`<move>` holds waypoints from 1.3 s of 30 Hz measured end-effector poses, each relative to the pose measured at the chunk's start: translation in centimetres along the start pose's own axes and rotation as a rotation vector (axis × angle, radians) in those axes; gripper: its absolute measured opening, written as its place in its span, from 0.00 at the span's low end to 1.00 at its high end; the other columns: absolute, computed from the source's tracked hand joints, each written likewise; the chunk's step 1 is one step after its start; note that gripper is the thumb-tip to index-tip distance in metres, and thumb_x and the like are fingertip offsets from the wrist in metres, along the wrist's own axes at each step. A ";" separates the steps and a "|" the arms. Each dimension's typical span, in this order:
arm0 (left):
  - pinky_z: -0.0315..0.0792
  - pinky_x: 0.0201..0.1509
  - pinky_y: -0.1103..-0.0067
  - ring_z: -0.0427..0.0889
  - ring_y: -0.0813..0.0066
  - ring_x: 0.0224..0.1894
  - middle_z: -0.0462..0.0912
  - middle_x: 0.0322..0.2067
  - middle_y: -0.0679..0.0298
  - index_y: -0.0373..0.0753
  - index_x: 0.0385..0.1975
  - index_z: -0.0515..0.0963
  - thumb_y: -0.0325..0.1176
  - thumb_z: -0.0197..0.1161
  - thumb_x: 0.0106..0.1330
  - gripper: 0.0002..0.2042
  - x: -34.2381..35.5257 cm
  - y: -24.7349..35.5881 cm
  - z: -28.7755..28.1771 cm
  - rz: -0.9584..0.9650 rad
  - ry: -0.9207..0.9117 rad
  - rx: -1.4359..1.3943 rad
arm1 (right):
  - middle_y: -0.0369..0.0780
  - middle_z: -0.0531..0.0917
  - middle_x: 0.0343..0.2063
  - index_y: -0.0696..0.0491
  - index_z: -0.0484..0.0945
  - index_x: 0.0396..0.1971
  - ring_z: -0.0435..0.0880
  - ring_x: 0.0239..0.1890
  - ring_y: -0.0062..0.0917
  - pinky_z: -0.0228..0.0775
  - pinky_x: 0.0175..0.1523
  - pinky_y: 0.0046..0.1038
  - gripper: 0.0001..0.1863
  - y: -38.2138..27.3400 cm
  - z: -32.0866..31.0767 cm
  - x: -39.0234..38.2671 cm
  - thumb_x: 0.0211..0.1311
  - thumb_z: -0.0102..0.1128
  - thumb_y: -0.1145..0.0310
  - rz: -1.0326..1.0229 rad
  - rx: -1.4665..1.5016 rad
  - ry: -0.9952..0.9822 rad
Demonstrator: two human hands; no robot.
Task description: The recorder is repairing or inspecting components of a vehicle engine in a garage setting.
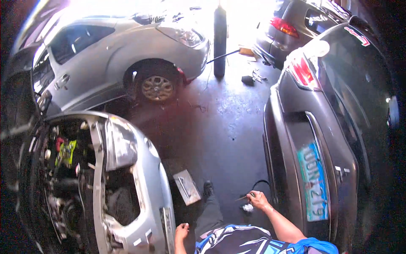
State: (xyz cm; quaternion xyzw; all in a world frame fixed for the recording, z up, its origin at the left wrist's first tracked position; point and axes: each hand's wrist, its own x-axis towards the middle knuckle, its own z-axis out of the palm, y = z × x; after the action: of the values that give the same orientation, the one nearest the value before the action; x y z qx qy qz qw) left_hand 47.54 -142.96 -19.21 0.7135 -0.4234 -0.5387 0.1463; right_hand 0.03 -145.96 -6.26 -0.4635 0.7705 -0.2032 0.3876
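Note:
My right hand (259, 200) is closed around a thin, pointed, rod-like tool (241, 198), whose kind is too small to tell. Just below it shows a small white bundle (248, 208) with something dark around it; whether it hangs from the hand or lies on the floor I cannot tell. Low at my left side, beside the silver car's front bumper (158, 178), my left hand (182, 232) has its fingers curled in. A small pale spot shows at its fingertips, too small to name.
A flat metal case (186, 187) with a handle lies by my foot. On my right stands a dark car's rear (292, 139), a black curved hose (261, 182) near it. Another silver car (97, 63) stands ahead, near a dark post (219, 42). Loose items (255, 78) lie farther off.

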 end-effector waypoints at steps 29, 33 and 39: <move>0.71 0.61 0.61 0.77 0.49 0.58 0.80 0.50 0.43 0.29 0.54 0.73 0.67 0.48 0.67 0.39 56.5 76.6 16.6 0.243 -0.073 0.671 | 0.37 0.83 0.19 0.56 0.81 0.33 0.78 0.20 0.18 0.68 0.26 0.24 0.13 -18.4 -35.6 73.8 0.70 0.56 0.62 -0.084 0.190 0.216; 0.73 0.58 0.61 0.79 0.49 0.55 0.81 0.49 0.44 0.36 0.47 0.79 0.61 0.58 0.65 0.30 64.8 88.2 20.2 0.353 -0.296 0.814 | 0.40 0.73 0.18 0.62 0.75 0.29 0.74 0.24 0.25 0.69 0.31 0.29 0.14 -20.7 -40.7 84.6 0.68 0.57 0.65 -0.163 0.280 0.352; 0.71 0.62 0.64 0.78 0.52 0.58 0.82 0.51 0.48 0.37 0.53 0.79 0.57 0.59 0.65 0.29 77.8 101.1 26.1 0.402 -0.634 0.782 | 0.41 0.86 0.25 0.56 0.83 0.34 0.85 0.30 0.28 0.74 0.37 0.30 0.16 -22.4 -47.4 98.8 0.67 0.55 0.58 -0.041 0.140 0.381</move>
State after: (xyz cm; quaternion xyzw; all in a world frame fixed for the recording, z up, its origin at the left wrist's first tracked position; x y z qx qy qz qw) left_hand -16.15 -256.28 -11.95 0.4223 -0.7438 -0.4911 -0.1648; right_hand -51.42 -245.21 -2.36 -0.4043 0.8042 -0.3482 0.2618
